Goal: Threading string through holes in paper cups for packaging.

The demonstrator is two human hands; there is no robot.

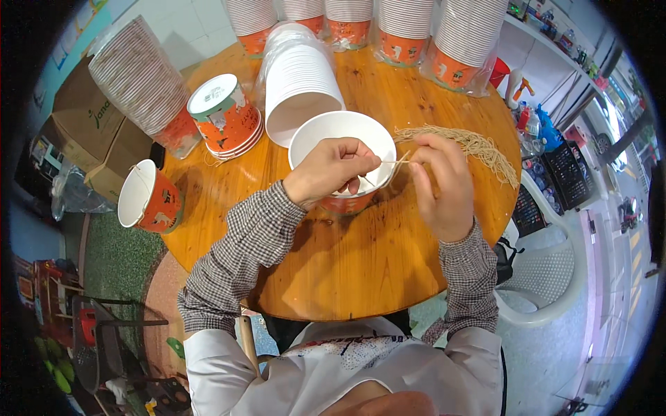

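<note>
My left hand [331, 168] is closed, its thumb and forefinger pinching a thin tan string [394, 163]. Facing it, my right hand [446, 184] pinches the same string between thumb and fingers. Both hands are over the right side of a white-lined paper bucket [305, 135] with an orange outside, which stands upright on the table with its mouth up. Part of its rim and wall is hidden by my hands. Behind my right hand, a bundle of loose tan strings [479, 149] lies spread in a curve.
The round wooden table [333, 281] holds a bucket stack lying on its side [300, 80], an upside-down stack [225, 118] and a bucket with string across its mouth [154, 197]. Tall wrapped stacks [468, 41] line the back. A cardboard box [90, 118] is left; a white chair [544, 270] stands right.
</note>
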